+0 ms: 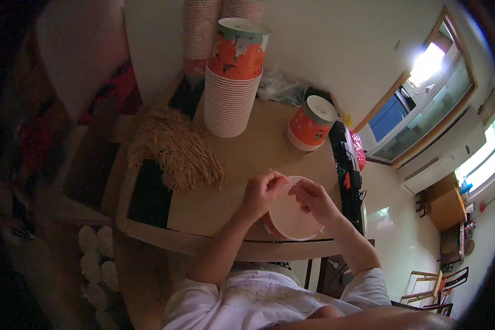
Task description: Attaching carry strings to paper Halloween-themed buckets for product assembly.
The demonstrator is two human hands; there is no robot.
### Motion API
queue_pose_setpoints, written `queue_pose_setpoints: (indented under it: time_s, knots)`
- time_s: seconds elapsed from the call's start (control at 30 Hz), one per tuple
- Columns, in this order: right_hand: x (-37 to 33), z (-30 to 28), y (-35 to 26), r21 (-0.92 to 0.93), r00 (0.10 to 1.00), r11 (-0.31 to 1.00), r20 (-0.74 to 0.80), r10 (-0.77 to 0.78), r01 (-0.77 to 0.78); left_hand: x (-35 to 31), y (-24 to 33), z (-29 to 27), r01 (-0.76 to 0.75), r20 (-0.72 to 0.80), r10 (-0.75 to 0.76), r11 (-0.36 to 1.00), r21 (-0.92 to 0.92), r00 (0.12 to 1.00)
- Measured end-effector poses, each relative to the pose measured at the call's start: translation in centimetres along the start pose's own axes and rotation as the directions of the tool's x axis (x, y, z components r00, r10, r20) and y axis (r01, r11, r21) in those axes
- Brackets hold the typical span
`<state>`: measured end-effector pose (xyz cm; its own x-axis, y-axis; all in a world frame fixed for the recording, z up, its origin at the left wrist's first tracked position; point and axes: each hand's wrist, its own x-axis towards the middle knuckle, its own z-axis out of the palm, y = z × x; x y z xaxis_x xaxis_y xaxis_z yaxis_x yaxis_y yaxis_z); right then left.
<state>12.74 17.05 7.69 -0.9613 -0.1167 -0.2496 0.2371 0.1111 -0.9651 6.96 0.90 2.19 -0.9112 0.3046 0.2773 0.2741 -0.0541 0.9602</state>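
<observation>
Near the front edge of the table (pixel 242 159), an open paper bucket (pixel 293 223) stood below my hands. Over its far rim, my left hand (pixel 264 191) and right hand (pixel 313 200) faced each other, fingers curled toward the thumbs; I could not tell whether either pinched anything. Leftward lay a bundle of crinkled brown strands (pixel 176 148). Farther back rose a tall stack of upturned orange paper buckets (pixel 232 88), with a shorter stack (pixel 311 125) to its right.
</observation>
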Motion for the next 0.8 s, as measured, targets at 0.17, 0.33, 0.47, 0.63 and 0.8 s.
queue_pose_setpoints:
  time_s: [0.17,0.33,0.47,0.63,0.8]
  knots:
    - [0.1,-0.6,0.3,-0.016,1.0,1.0,0.029,-0.002,0.003,0.3,0.8,-0.3,0.107,0.161,-0.061,0.949,-0.296,0.985]
    - [0.2,-0.7,0.3,-0.076,0.998,0.997,0.068,-0.006,0.011,0.3,1.5,0.1,0.064,0.227,-0.022,0.981,-0.183,0.974]
    - [0.0,0.3,-0.7,-0.105,0.998,0.994,-0.063,0.026,-0.032,0.1,1.9,0.9,-0.049,0.102,0.042,0.996,0.073,0.994]
    - [0.6,0.4,0.1,-0.094,0.984,0.986,-0.099,-0.145,0.136,0.1,1.0,1.8,-0.285,0.005,0.293,0.926,0.248,0.956]
    - [1.5,-0.1,0.7,-0.272,0.971,0.941,-0.074,-0.228,0.201,0.8,0.5,1.3,-0.17,0.046,0.165,0.914,0.368,0.985]
